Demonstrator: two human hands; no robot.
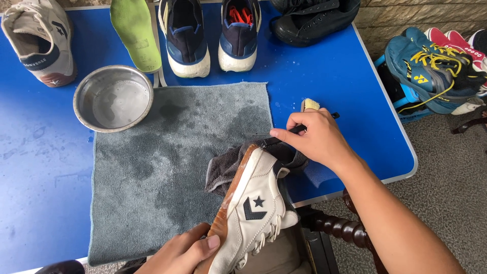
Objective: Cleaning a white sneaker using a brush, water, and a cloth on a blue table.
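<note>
Blue surface carried damp grey towel. White sneaker sat tilted at its near edge, left hand clamped on sole, right hand pinching black-handled brush. Risks: wet sole slipping from grip; steel bowl nearby could spill.

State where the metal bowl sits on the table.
The metal bowl sits upper left on the blue table, at the grey towel's top-left corner, just below the green insole.
</note>
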